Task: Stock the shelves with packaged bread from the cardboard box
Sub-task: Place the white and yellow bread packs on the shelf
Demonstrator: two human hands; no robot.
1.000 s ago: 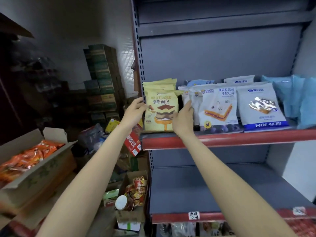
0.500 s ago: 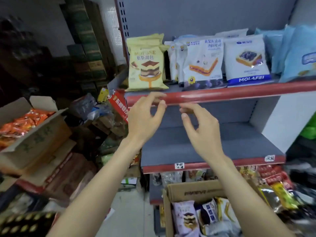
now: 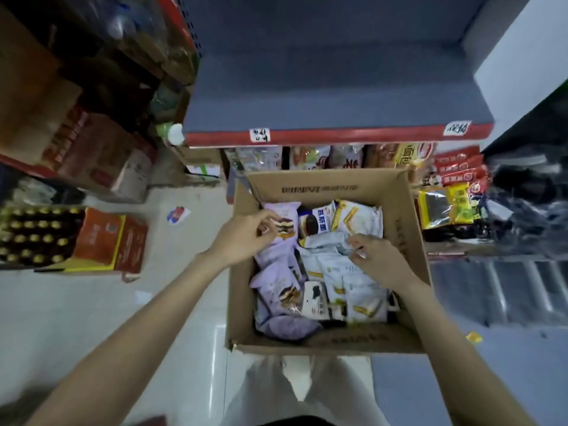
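The left hand [image 3: 246,235] has its grip curled onto the top purple bread packet [image 3: 281,224], fingertips pinching the wrapper near its upper left corner. The right hand [image 3: 373,256] has its grip curled at the white-and-yellow packets [image 3: 338,262]; it seems to pinch a fold of wrapper, though blur makes that uncertain.

Both hands are inside the cardboard box [image 3: 325,187], which stands open on the floor and holds many packets: purple ones along its left side, white-and-yellow ones on its right, and a dark-printed one [image 3: 315,222] between them at the far end.

Beyond the box's far wall is the grey shelf [image 3: 322,103] with its red front edge, bare in what shows here.

The step in hand appears to be picking the next packets out. The next move calls for a firm hold on each wrapper, a lift clear of the box walls, then a carry up to the shelf.
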